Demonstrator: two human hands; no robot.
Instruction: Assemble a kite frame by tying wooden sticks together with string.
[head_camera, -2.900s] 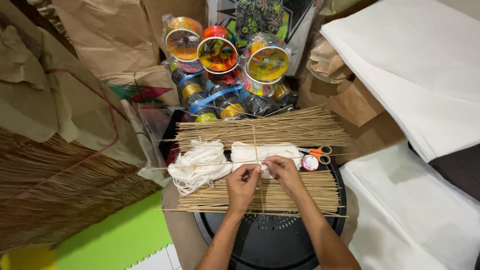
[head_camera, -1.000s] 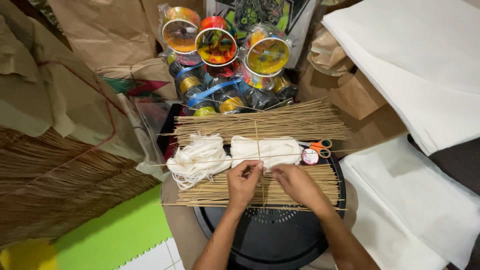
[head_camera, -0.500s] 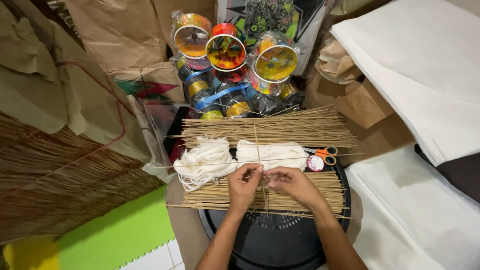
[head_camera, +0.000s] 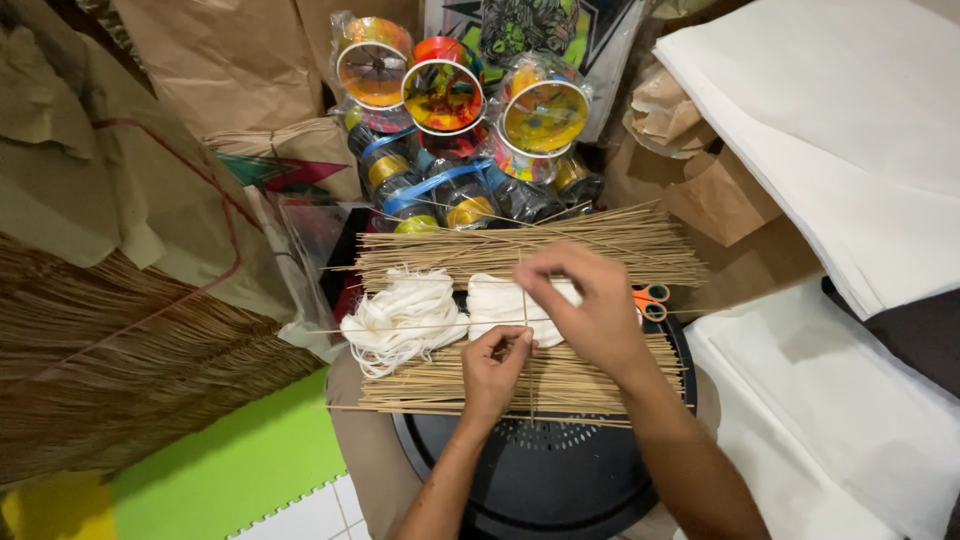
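My left hand (head_camera: 497, 368) pinches two thin sticks where they cross, over a bundle of thin bamboo sticks (head_camera: 440, 385) lying on a round black perforated tray (head_camera: 540, 480). My right hand (head_camera: 590, 305) is raised just above it, fingers pinched on thin white thread at the crossing. One long stick (head_camera: 400, 326) runs sideways from the crossing over a loose hank of white thread (head_camera: 400, 318). A white roll (head_camera: 495, 300) lies partly hidden under my right hand. A second stick bundle (head_camera: 450, 252) lies further back.
Orange-handled scissors (head_camera: 650, 298) peek out right of my right hand. Wrapped colourful string spools (head_camera: 445, 100) stand at the back. Brown paper (head_camera: 200, 60) and a broom-like straw mass (head_camera: 110, 360) fill the left, white paper sheets (head_camera: 840, 130) the right, a green mat (head_camera: 230, 480) bottom left.
My right hand has lifted up and back from beside the left hand, now covering the white roll and part of the scissors. The left hand stays pinched at the crossing.
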